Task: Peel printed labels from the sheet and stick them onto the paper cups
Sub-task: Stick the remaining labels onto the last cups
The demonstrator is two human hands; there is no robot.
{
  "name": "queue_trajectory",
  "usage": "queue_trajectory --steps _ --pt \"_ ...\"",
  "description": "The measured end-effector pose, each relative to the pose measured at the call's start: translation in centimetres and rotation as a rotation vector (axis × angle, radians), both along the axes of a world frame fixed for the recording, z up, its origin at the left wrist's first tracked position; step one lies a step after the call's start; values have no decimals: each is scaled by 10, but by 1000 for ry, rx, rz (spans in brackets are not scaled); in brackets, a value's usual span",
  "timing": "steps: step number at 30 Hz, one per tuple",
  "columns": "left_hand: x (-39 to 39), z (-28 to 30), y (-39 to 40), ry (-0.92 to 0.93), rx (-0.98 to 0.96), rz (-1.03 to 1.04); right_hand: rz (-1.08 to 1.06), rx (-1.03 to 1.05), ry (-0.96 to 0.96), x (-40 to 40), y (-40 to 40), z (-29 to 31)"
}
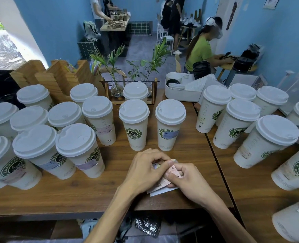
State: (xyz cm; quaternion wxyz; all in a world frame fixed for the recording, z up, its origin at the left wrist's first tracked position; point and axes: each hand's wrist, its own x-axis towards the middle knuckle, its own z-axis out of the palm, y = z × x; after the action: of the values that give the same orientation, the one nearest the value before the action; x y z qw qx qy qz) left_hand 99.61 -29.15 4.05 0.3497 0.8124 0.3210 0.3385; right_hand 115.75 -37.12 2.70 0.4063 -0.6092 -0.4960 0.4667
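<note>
Both my hands meet over a small stack of label sheets (161, 187) near the front edge of the wooden table (99, 195). My left hand (145, 170) pinches a label's upper edge with curled fingers. My right hand (187, 178) grips the pinkish label strip (176, 171) between thumb and fingers. Straight ahead stand two lidded paper cups: a middle cup (135, 127) with a bare green logo and a right cup (169, 127) with a label over its logo. Several labelled cups (80, 153) crowd the left side.
More lidded cups (266, 142) fill a second table on the right. A plant holder (131, 92), wooden racks (57, 79) and a white tray (182, 93) line the back. A person in a green shirt (199, 50) sits beyond; others stand further off.
</note>
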Motion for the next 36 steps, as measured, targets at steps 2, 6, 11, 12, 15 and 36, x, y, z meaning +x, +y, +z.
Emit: queue_trajectory --steps 2,6,11,12,15,36 --pt "0 0 0 -7 -29 6 4 1 21 0 0 1" --pt "0 -1 -1 -47 -143 34 19 -1 93 -1 -1 4" --pt "-3 -1 1 -130 -253 110 9 -49 144 1 -3 6" --pt "-4 -2 3 -142 -271 131 9 -59 136 3 -3 7" --pt "-9 -2 7 -165 -294 181 7 -100 97 9 -4 6" --pt "-12 -11 -1 -170 -187 260 -395 -246 -845 35 -33 14"
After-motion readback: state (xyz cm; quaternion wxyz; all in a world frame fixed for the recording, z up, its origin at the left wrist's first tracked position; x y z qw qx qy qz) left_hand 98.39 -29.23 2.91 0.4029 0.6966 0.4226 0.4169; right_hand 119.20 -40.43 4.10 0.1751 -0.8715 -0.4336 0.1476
